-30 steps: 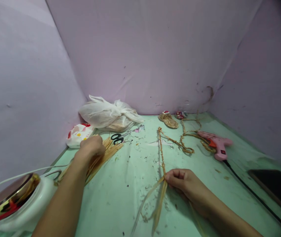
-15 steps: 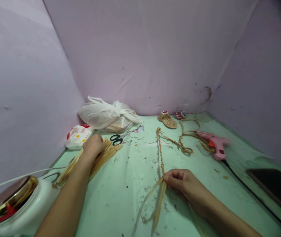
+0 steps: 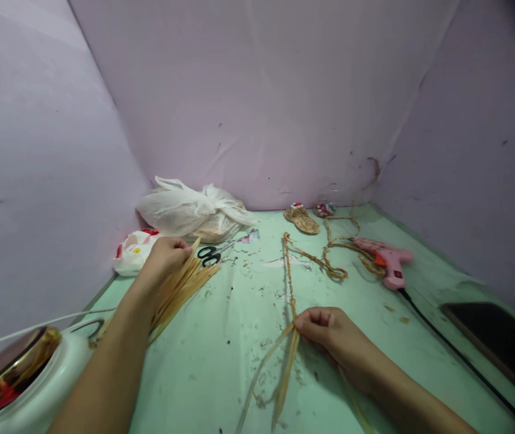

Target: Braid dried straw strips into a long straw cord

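Note:
A braided cord point(image 3: 289, 271) of dry fibre runs down the middle of the green table. My right hand point(image 3: 324, 331) pinches its lower end, where loose strands point(image 3: 287, 374) spread toward me. On the left, my left hand point(image 3: 170, 256) is closed on a strip at the top of a bundle of dry fibre strips point(image 3: 185, 292). The strip's tip sticks up past the fingers. Black-handled scissors point(image 3: 209, 256) lie just right of that bundle.
A white plastic bag point(image 3: 189, 211) and a tissue pack point(image 3: 133, 252) lie at the back left. A lidded white container point(image 3: 65, 367) stands front left. Small woven slippers point(image 3: 303, 220), a pink glue gun point(image 3: 393, 262) with its black cable, and a dark phone point(image 3: 492, 337) are on the right.
My left hand has lifted slightly, with a strip tip now rising beside its fingers. My right hand keeps its pinch on the cord. The whole view has shifted a little.

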{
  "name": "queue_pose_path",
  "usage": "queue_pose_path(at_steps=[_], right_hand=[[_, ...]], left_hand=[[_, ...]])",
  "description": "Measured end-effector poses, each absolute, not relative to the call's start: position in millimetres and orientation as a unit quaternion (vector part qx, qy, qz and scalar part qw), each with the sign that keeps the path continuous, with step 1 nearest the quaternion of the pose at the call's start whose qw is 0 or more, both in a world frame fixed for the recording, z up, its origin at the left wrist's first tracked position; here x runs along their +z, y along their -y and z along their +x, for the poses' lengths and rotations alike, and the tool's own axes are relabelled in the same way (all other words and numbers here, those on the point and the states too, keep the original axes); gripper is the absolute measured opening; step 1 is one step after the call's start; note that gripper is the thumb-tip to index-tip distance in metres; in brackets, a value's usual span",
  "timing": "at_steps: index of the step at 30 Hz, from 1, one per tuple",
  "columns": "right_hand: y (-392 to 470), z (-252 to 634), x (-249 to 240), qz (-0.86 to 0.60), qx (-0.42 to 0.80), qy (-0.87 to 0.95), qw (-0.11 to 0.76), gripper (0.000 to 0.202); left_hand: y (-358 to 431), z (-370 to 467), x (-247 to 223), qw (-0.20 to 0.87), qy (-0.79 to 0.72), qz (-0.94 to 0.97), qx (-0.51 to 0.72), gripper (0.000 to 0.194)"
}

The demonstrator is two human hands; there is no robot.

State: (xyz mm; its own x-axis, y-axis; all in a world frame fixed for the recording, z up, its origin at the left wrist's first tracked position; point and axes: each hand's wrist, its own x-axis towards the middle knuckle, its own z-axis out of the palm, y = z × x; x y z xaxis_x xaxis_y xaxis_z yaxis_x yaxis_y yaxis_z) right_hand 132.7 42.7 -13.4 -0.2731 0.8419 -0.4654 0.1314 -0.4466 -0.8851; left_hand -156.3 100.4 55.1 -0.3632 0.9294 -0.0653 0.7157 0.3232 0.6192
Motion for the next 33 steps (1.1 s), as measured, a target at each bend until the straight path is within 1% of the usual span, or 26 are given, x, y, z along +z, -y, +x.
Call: queue_pose_path(at_steps=[2,3,5,6,9,11,12,14,16,18,19,21,24,28,33], right_hand=[[-42,133,-12,-0.539,0.658,0.448,0.276,0.021],[-42,133,-11,-0.538,0.657,0.448,0.279,0.019],[-42,133,-9,-0.533,0.658,0.45,0.284,0.017],[-43,133,-9,-0.531,0.658,0.451,0.285,0.016],[-44,135,-11,-0.522,0.653,0.464,0.293,0.013],[-45,135,-15,-0.518,0.65,0.47,0.299,0.012],[-45,136,-17,-0.516,0.65,0.47,0.302,0.012],[-46,136,-20,-0.513,0.651,0.466,0.31,0.013],[-47,136,-23,-0.508,0.652,0.466,0.315,0.014],[-48,136,-23,-0.503,0.652,0.472,0.316,0.015],[-48,136,-22,-0.503,0.651,0.474,0.315,0.014],[-47,136,-21,-0.506,0.65,0.473,0.314,0.014],[-47,136,-19,-0.509,0.649,0.47,0.314,0.015],[-47,136,-21,-0.503,0.647,0.477,0.317,0.015],[-48,136,-22,-0.501,0.649,0.473,0.323,0.015]], left_hand=[[-92,-136,64,0.322,-0.728,0.519,0.312,0.013],[-87,-124,67,0.388,-0.687,0.53,0.31,0.015],[-76,-96,68,0.504,-0.609,0.552,0.264,0.018],[-72,-83,66,0.555,-0.578,0.556,0.22,0.018],[-62,-50,48,0.639,-0.522,0.554,0.112,0.017],[-60,-37,33,0.638,-0.527,0.558,0.065,0.013],[-60,-34,27,0.617,-0.542,0.568,0.042,0.012],[-61,-32,20,0.539,-0.579,0.612,0.005,0.013],[-60,-31,19,0.436,-0.598,0.673,-0.01,0.018],[-59,-29,21,0.359,-0.596,0.718,0.006,0.02],[-58,-28,23,0.343,-0.589,0.732,0.02,0.021],[-56,-26,25,0.356,-0.574,0.736,0.039,0.021],[-55,-23,25,0.438,-0.563,0.698,0.061,0.02],[-56,-21,19,0.535,-0.565,0.622,0.088,0.024],[-57,-15,13,0.563,-0.583,0.574,0.117,0.018]])
